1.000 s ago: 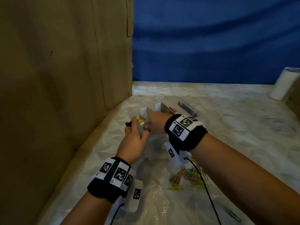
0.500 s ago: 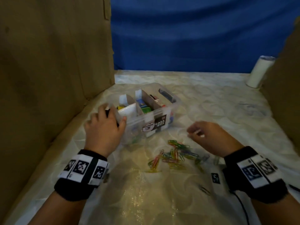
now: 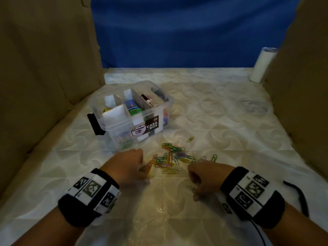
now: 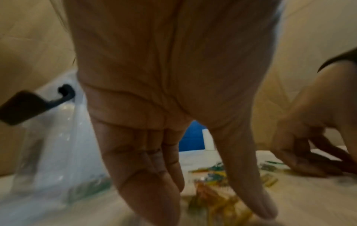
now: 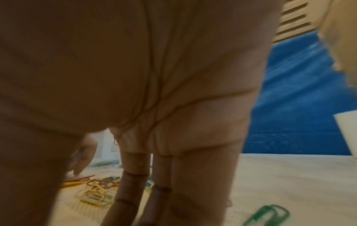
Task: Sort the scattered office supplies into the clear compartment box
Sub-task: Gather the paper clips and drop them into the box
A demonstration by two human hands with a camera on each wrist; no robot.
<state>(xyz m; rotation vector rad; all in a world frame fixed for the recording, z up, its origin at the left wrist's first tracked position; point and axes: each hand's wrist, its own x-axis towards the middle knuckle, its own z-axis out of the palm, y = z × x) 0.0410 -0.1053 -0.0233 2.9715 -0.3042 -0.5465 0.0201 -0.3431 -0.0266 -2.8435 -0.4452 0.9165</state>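
The clear compartment box (image 3: 159, 105) stands mid-table with white dividers, a black latch (image 3: 95, 124) on its left end, and small supplies inside. A pile of coloured paper clips (image 3: 170, 160) lies on the table in front of it. My left hand (image 3: 140, 174) is down at the pile's left edge. In the left wrist view its fingers (image 4: 150, 191) and thumb point straight down onto blurred clips (image 4: 216, 198). My right hand (image 3: 195, 190) is at the pile's right side, its fingers (image 5: 131, 191) straight down on the table. A green clip (image 5: 268, 214) lies beside it.
Cardboard walls rise on the left (image 3: 44, 68) and the right (image 3: 305, 86), with a blue backdrop (image 3: 177, 32) behind. A white cylinder (image 3: 262, 64) stands at the back right. A black cable (image 3: 298, 197) trails by my right wrist.
Both hands have left the box and come down to the clip pile nearer me. The left hand let go of the box's left end.
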